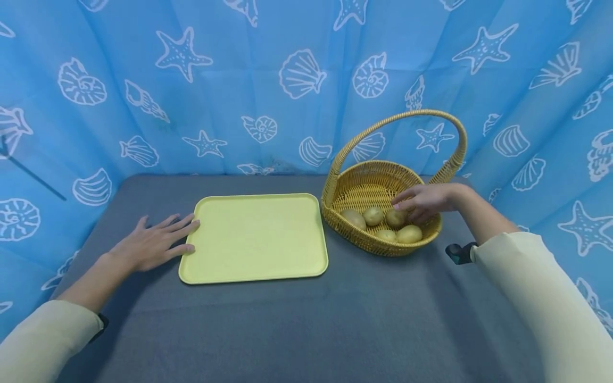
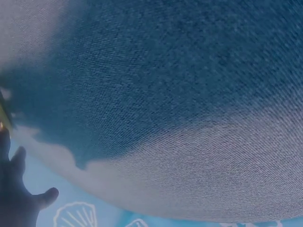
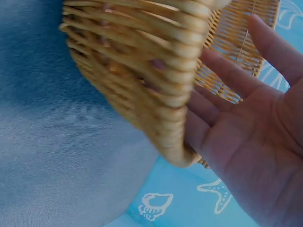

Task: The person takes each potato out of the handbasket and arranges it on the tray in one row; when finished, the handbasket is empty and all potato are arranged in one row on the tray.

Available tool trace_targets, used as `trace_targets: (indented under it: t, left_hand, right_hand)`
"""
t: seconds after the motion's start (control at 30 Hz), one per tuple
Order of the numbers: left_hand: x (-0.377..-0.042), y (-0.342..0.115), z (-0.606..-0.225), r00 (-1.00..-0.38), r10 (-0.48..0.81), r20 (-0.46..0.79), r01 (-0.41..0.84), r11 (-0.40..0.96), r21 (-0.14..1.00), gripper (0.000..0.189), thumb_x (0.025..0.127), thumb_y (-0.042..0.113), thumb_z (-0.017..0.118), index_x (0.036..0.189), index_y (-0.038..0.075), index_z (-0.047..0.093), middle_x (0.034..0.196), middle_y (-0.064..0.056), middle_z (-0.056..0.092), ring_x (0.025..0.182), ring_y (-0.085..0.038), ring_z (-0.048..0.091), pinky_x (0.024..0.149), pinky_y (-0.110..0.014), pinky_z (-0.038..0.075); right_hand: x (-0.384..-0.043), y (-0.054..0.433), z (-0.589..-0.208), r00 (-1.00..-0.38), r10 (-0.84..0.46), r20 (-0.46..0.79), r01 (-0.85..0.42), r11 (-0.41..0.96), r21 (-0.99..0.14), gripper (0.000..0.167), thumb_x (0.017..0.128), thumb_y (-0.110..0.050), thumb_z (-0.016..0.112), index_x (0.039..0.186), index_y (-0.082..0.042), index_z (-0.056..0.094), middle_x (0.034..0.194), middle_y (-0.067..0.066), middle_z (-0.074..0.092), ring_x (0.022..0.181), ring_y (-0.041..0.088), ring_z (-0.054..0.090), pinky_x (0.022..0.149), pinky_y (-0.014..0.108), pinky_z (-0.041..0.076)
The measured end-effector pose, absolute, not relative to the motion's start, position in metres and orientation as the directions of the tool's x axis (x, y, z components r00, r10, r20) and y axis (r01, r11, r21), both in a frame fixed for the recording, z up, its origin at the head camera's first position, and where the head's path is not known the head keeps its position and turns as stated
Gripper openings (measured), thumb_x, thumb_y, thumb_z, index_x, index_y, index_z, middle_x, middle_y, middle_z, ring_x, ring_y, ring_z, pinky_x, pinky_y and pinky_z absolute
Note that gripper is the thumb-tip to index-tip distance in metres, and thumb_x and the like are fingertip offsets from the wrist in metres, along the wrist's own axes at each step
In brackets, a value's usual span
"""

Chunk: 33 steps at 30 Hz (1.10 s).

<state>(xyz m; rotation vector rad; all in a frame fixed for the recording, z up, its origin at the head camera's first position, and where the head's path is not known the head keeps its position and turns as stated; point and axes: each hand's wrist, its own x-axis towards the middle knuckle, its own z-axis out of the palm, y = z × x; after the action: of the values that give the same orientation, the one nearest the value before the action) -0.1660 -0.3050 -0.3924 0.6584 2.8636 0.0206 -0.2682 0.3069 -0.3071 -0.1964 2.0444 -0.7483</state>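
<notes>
A wicker basket (image 1: 369, 243) with a tall handle holds several potatoes (image 1: 373, 215) near its front side. My right hand (image 1: 423, 202) reaches over the basket's right rim, its fingers down inside, close to one potato (image 1: 395, 217). In the right wrist view the hand (image 3: 255, 127) has its fingers extended, partly hidden behind the wicker wall (image 3: 156, 61). A flat yellow tray (image 1: 256, 239) lies left of the basket. My left hand (image 1: 155, 242) is spread, with its fingertips over the tray's left edge. Only part of that hand (image 2: 19, 189) shows in the left wrist view, dark and in shadow.
A grey cloth (image 1: 297, 330) covers the table. Behind it hangs a blue curtain (image 1: 230, 96) with white shells and starfish. The basket's arched handle (image 1: 407, 113) rises beside the right hand.
</notes>
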Motion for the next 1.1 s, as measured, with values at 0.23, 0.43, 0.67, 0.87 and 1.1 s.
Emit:
trace_targets:
  t: [0.23, 0.43, 0.67, 0.87, 1.1]
  left_hand:
    - [-0.164, -0.304, -0.393, -0.880, 0.438, -0.183, 0.434, 0.899, 0.061, 0.074, 0.100, 0.062, 0.042, 0.158, 0.016, 0.032, 0.161, -0.014, 0.029, 0.146, -0.044, 0.025, 0.104, -0.079, 0.015]
    - [-0.162, -0.304, -0.392, -0.879, 0.440, -0.183, 0.434, 0.898, 0.075, 0.074, 0.100, 0.062, 0.042, 0.158, 0.016, 0.032, 0.162, -0.014, 0.028, 0.146, -0.043, 0.024, 0.104, -0.078, 0.014]
    - [-0.162, -0.304, -0.391, -0.879, 0.439, -0.185, 0.429, 0.899, 0.091, 0.074, 0.100, 0.062, 0.042, 0.158, 0.016, 0.031, 0.162, -0.014, 0.027, 0.147, -0.044, 0.023, 0.104, -0.079, 0.013]
    - [-0.162, -0.305, -0.391, -0.880, 0.438, -0.187, 0.429, 0.899, 0.089, 0.075, 0.100, 0.062, 0.041, 0.158, 0.016, 0.031, 0.162, -0.014, 0.027, 0.146, -0.044, 0.024, 0.104, -0.079, 0.014]
    - [-0.162, -0.304, -0.391, -0.878, 0.441, -0.187, 0.432, 0.898, 0.087, 0.074, 0.101, 0.061, 0.042, 0.158, 0.015, 0.031, 0.162, -0.015, 0.027, 0.147, -0.043, 0.023, 0.104, -0.079, 0.015]
  right_hand:
    - [-0.279, 0.306, -0.308, -0.527, -0.388, -0.756, 0.190, 0.814, -0.549, 0.075, 0.102, -0.029, 0.058, 0.154, 0.009, 0.019, 0.149, 0.037, 0.034, 0.127, 0.046, 0.052, 0.103, 0.049, 0.047]
    - [-0.283, 0.304, -0.309, -0.539, -0.374, -0.755, 0.186, 0.821, -0.540, 0.070, 0.100, -0.019, 0.061, 0.149, 0.015, 0.025, 0.143, 0.034, 0.041, 0.121, 0.036, 0.058, 0.101, 0.044, 0.049]
    - [-0.284, 0.299, -0.310, -0.559, -0.394, -0.730, 0.102, 0.841, -0.532, 0.061, 0.099, -0.012, 0.062, 0.147, 0.014, 0.034, 0.120, 0.018, 0.059, 0.106, 0.024, 0.063, 0.096, 0.042, 0.052]
    - [-0.284, 0.298, -0.309, -0.552, -0.417, -0.722, 0.036, 0.853, -0.521, 0.058, 0.096, -0.007, 0.065, 0.143, 0.016, 0.039, 0.115, 0.016, 0.062, 0.101, 0.021, 0.066, 0.094, 0.040, 0.054]
    - [-0.278, 0.288, -0.300, -0.550, -0.464, -0.694, -0.093, 0.860, -0.501, 0.062, 0.092, -0.005, 0.070, 0.142, 0.016, 0.041, 0.113, 0.018, 0.066, 0.098, 0.022, 0.068, 0.091, 0.041, 0.056]
